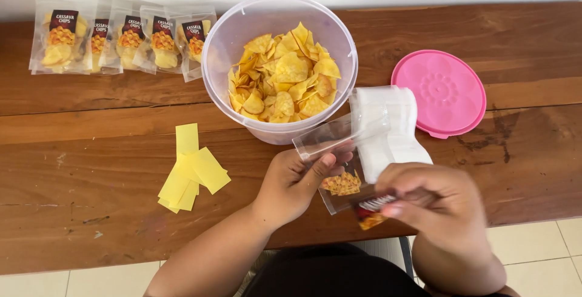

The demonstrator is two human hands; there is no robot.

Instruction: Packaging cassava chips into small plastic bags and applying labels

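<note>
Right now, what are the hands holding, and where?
The left hand pinches an empty clear pouch at its open end; the right hand grips a small printed label by one end.

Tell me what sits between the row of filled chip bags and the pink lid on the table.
In the head view, the clear tub of yellow chips stands between the filled chip bags and the pink lid, nearer the bags.

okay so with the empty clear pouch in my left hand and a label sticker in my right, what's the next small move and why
Probably press the label sticker in the right hand onto the front of the clear pouch, which the left hand holds. The pouch is empty, while the filled bags at the back all carry such labels.
</note>
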